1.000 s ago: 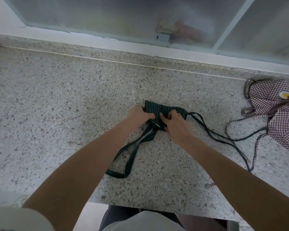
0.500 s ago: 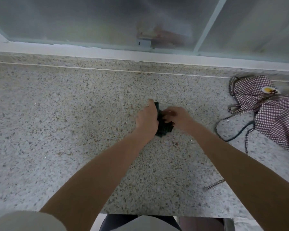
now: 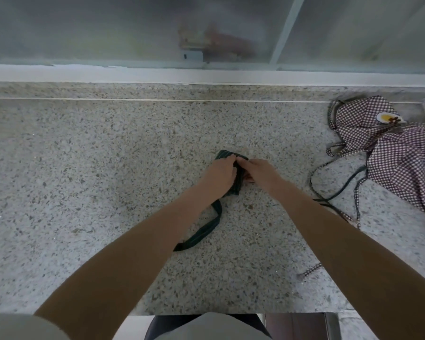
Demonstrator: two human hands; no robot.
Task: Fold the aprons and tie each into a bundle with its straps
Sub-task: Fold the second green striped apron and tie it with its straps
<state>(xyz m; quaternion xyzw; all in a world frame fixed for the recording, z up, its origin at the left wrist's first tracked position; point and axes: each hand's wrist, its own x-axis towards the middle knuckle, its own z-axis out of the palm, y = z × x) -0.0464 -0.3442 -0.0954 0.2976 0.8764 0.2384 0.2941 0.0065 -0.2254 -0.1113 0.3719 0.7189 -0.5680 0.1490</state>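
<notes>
Both hands are down on the speckled desk [image 3: 84, 182], meeting over a small dark green striped apron [image 3: 225, 155] folded into a tight wad. The left hand [image 3: 220, 173] curls over the wad and grips it, fingers bent across its top, so only the far corner of the cloth peeks out past the knuckles. The right hand [image 3: 259, 169] comes in from the other side, its fingertips pinching the same bundle right against the left hand's fingers (what the thumb is doing underneath is hidden). One green strap [image 3: 204, 229] trails from under the left wrist back toward the person, lying loose on the desk. Well off beyond the right hand sits a crumpled checked apron [image 3: 398, 153], its thin straps sprawled beside the right forearm.
</notes>
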